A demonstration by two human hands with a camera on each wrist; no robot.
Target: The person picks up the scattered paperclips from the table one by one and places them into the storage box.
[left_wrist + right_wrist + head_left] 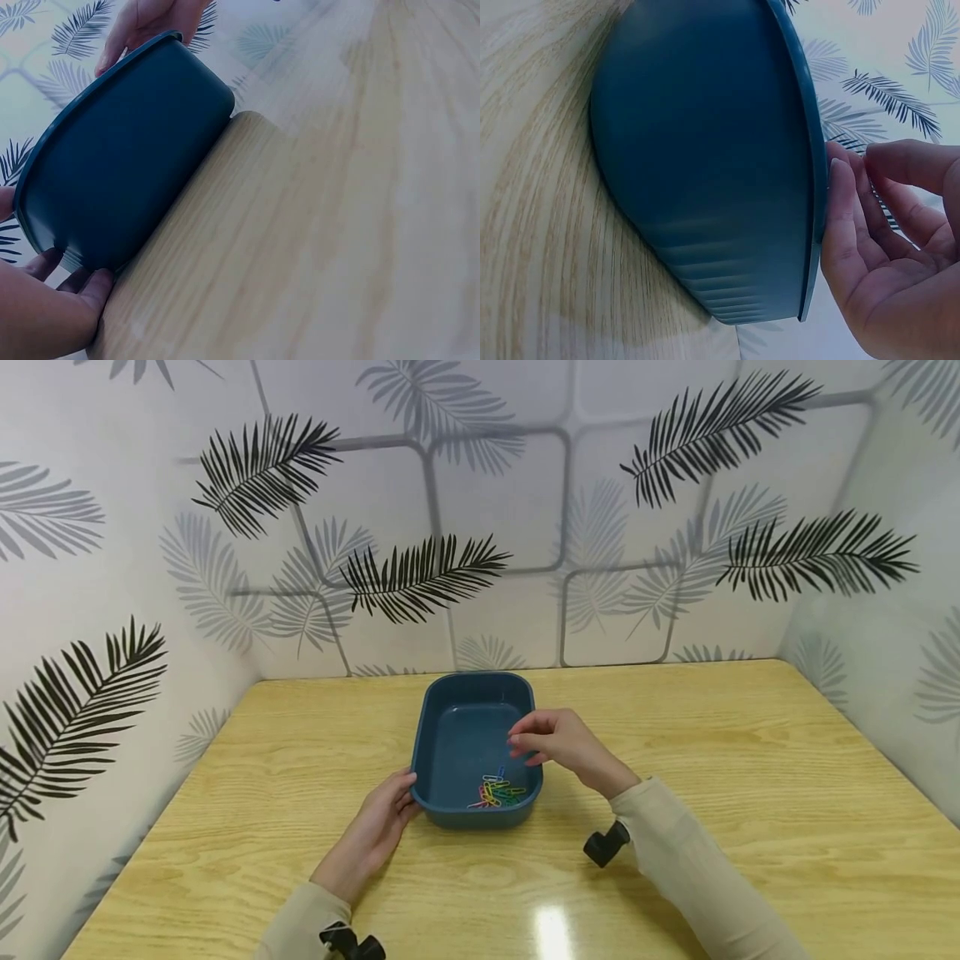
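A dark blue plastic bin (474, 739) stands on the wooden table, with a small pile of colourful paper clips (495, 793) at its near right end. My left hand (378, 822) grips the near left corner of the bin, its thumb at the rim and its fingers against the outer wall. Over the right rim reaches my right hand (566, 745), fingers bent and fingertips drawn close together above the inside of the bin. I cannot tell whether a paper clip sits between those fingertips. In the right wrist view, the bin's wall hides the paper clips.
The light wooden table (697, 760) extends to both sides of the bin. Behind it rises a wall (502, 502) with a leaf pattern. A black camera mount (607, 843) is worn on the right wrist and another camera mount (352, 942) on the left.
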